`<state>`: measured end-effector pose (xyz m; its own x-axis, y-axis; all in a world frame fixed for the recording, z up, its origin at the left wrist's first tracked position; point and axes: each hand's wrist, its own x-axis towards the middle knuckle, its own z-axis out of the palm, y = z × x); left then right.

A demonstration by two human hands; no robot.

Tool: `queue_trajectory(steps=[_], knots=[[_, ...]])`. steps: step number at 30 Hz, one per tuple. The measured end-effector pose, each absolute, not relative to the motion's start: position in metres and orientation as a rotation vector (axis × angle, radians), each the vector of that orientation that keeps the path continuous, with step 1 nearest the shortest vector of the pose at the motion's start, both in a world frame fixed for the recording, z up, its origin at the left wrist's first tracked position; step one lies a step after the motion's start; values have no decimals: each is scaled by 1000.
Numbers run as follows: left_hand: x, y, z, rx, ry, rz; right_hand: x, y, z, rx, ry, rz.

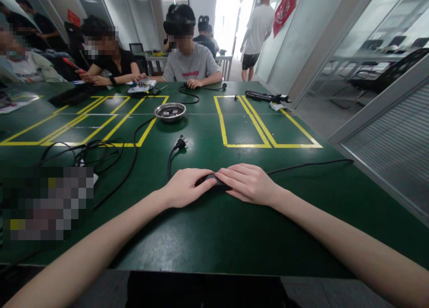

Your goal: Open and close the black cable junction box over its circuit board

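Both my hands rest on the green table (pixel 234 236) over a small black object (pixel 212 180), likely a power adapter, mostly hidden beneath them. My left hand (pixel 186 186) lies on its left end with fingers curled over it. My right hand (pixel 248 182) covers its right end, fingers stretched flat and together. A black cable runs from under my right hand to the right (pixel 308 164). Another cable leaves leftward and ends in a black plug (pixel 180 143) lying just beyond my hands.
A metal bowl (pixel 170 111) with small parts stands further back. Tangled black cables (pixel 97 154) lie at the left. Yellow tape rectangles (pixel 254 129) mark the table. A black tool (pixel 264 96) lies far right. Several people sit at the far side; one person walks away.
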<state>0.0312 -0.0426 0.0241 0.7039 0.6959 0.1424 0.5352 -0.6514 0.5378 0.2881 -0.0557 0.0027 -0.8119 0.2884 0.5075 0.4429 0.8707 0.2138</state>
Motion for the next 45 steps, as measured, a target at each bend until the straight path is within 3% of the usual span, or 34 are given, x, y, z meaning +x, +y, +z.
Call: queue_trajectory(steps=[3,8,15,35,45], knots=[[32,-40,29,2140,888,353,288,-55,2,-560,-2566,-447],[31,-35,23,1917,834,495,283,-55,2,-721,-2580,-196],[33,-43,18,2379,983,593,282,-56,4,-904,-2455,237],[40,-49,14,2480,1066,541,283,-58,4,-803,-2441,67],[34,-41,23,2131,887,554,283,-60,3,-739,-2677,-319]])
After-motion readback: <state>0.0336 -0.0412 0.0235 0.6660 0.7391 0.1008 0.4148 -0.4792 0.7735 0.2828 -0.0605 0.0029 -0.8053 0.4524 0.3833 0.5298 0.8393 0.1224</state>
